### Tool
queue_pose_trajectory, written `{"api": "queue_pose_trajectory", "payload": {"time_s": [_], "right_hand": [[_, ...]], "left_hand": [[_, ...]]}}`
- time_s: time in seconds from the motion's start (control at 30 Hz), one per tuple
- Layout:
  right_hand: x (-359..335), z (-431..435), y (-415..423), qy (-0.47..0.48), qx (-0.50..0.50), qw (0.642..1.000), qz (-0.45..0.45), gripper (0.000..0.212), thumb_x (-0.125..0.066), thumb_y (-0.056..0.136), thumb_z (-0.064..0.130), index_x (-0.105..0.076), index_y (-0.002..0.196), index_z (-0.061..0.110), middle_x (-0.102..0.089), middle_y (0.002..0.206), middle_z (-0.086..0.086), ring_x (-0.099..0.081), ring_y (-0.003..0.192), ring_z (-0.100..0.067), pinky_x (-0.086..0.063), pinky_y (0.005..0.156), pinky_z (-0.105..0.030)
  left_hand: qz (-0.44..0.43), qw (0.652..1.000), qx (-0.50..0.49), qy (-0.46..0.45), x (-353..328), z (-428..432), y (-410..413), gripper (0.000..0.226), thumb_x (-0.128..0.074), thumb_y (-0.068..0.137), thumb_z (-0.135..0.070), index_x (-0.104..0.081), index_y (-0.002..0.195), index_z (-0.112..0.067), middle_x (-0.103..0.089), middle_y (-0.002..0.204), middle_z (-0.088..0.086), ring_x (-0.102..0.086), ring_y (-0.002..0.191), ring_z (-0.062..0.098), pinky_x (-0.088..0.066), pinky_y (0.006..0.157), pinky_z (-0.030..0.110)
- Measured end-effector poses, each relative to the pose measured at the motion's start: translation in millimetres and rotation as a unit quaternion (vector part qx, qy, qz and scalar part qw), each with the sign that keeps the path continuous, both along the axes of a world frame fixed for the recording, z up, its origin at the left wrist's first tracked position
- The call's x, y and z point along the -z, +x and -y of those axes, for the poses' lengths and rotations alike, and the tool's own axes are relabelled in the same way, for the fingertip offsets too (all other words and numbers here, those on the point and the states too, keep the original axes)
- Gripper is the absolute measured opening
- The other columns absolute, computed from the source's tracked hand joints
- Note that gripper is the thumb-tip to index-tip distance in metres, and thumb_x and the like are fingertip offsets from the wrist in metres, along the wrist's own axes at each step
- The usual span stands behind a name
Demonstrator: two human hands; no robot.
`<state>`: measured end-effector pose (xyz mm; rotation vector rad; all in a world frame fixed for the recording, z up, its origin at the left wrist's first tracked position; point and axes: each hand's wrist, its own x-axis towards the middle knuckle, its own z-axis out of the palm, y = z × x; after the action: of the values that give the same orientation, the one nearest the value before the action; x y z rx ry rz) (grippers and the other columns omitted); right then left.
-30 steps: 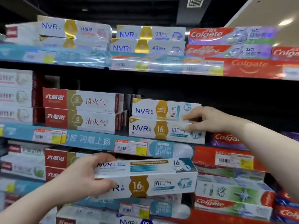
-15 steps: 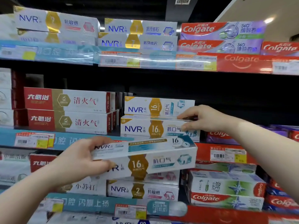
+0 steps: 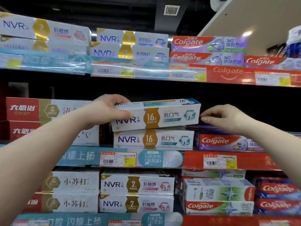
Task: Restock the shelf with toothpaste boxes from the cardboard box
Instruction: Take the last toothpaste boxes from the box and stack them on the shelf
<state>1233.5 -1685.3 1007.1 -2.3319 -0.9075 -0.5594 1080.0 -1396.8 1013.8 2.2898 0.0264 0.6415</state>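
While left hand (image 3: 105, 110) grips glossy oblong carton (image 3: 169, 115), right hand (image 3: 228, 118) fingers (image 3: 210, 119) curl beside; grip unclear.

White NVR toothpaste box (image 3: 156, 115) tilts slightly above a shelved twin (image 3: 153, 139).

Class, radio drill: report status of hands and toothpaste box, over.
Left hand grips toothpaste box, left end. Right hand at its right end, contact unclear. Box tilted, above shelved NVR box.
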Motion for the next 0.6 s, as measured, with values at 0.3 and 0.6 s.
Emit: {"api": "queue_pose_trajectory", "payload": {"time_s": [0.3,0.6], "right_hand": [[8.4,-5.6,0.4,-0.082,-0.008,0.995,-0.052,0.031,-0.063,0.083,0.028,-0.064,0.113,0.022,-0.065,0.108,0.005,-0.059,0.097,-0.011,-0.044,0.083,-0.024],[8.9,-16.5,-9.4,-0.152,-0.057,0.982,-0.096,0.05,-0.056,0.068,0.064,-0.068,0.102,0.029,-0.069,0.107,0.012,-0.062,0.098,-0.007,-0.048,0.094,-0.034]], "left_hand": [[-0.01,0.999,-0.009,-0.041,7.4,-7.1,20.7,0.039,-0.065,0.082,-0.02,-0.056,0.12,-0.024,-0.066,0.102,-0.003,-0.066,0.088,0.012,-0.053,0.077,0.028],[0.075,0.984,-0.161,-0.016,35.3,12.2,7.0,0.072,-0.073,0.074,-0.031,-0.037,0.135,-0.02,-0.054,0.109,-0.005,-0.053,0.091,0.014,-0.046,0.077,0.03]]}}
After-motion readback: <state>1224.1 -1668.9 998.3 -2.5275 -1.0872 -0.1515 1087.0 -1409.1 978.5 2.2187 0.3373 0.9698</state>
